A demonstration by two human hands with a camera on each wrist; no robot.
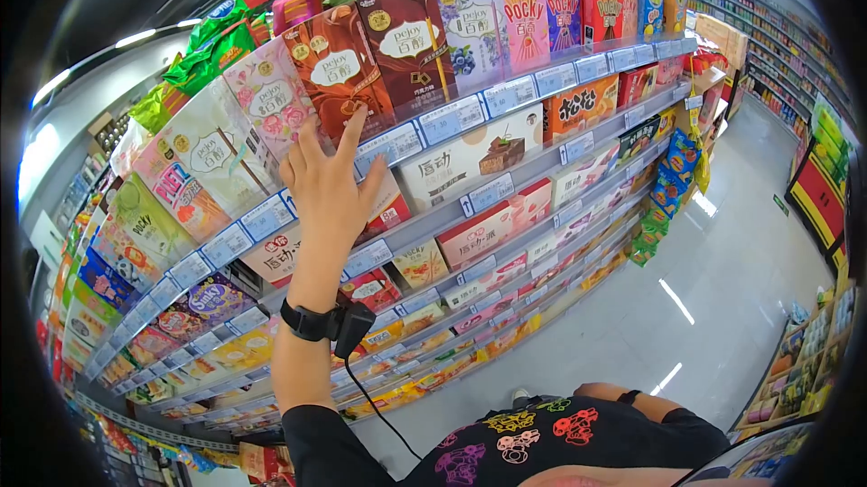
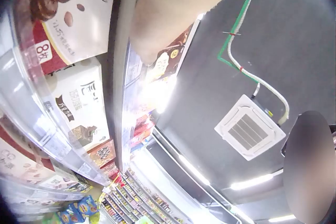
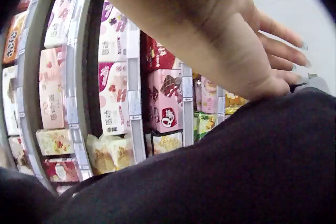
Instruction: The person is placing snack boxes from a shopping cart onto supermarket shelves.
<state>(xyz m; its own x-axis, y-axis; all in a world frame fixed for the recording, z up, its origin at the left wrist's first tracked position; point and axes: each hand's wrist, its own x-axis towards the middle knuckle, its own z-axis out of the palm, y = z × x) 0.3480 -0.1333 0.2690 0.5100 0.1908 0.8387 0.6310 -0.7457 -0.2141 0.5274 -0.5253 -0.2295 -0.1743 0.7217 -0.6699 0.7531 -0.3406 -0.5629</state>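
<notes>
In the head view my left hand [image 1: 330, 184] reaches up to the top shelf with its fingers spread. The index fingertip lies over the lower front of an orange-brown Pejoy box [image 1: 336, 62]. Beside it stand a pink floral Pejoy box [image 1: 268, 98] and a dark brown Pejoy box [image 1: 408, 44]. The left wrist view catches part of that hand [image 2: 163, 19] at the shelf edge, its fingers mostly out of sight. Down by the dark clothing, my right hand [image 3: 257, 45] holds nothing visible, its fingers loosely extended in the right wrist view.
Price labels [image 1: 452, 118] line the shelf edge under the boxes. Lower shelves carry more snack cartons, such as a white cake box [image 1: 470, 157]. Blue snack bags [image 1: 679, 166] hang at the shelf's right end. A grey floor aisle [image 1: 704, 279] runs alongside.
</notes>
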